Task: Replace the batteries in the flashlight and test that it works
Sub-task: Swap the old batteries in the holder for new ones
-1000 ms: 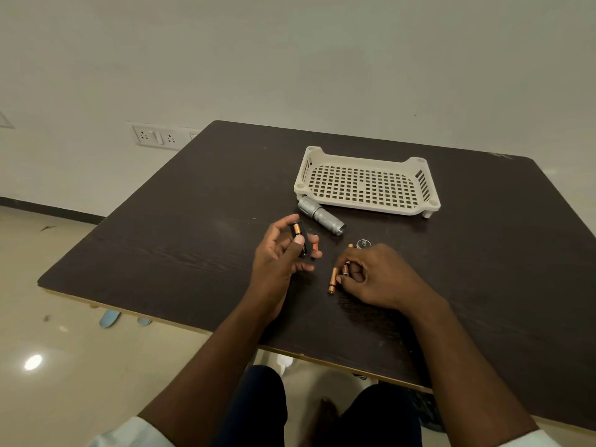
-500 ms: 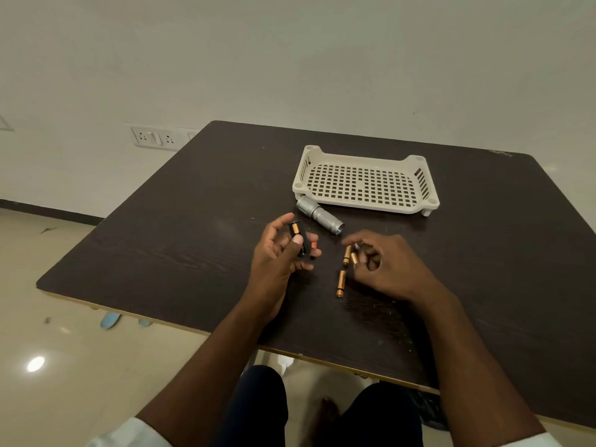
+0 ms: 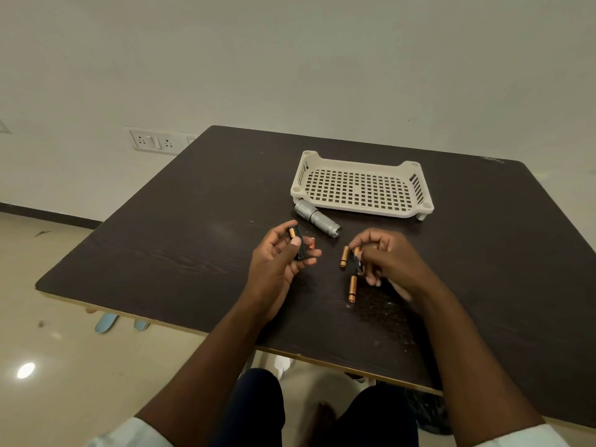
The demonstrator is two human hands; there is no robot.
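1. Battery loading looks like the step in hand: the left hand (image 3: 277, 259) has its fingers and thumb curled round a black battery holder (image 3: 298, 241) with one copper-topped cell showing in it, held above the table (image 3: 167, 253), towards the middle of its near half.

2. Fingers of the right hand (image 3: 387, 259) are curled and pinch at least one loose battery (image 3: 344, 257), lifted just off the surface; how many cells it has hold of I cannot tell, as they bunch together under the fingers.

3. One more battery (image 3: 352, 288) lies flat on the table just below the right hand, pointing roughly towards the near edge.

4. Flashlight (image 3: 317, 218) lies on its side, with no hand on it, beyond both hands and just beside the near left corner of the cream perforated tray (image 3: 300, 179). A small orange piece (image 3: 312, 243) shows behind the left fingers; what it is I cannot say.

5. Next move, as I judge it: bring the pinched cell across to the holder, check its polarity, and press it into a free slot, then take up the one left on the table.

6. Room is ample. Both hands work well in from the near edge, with bare surface to the left and right. The loose cells could roll, though the near edge is some way off.
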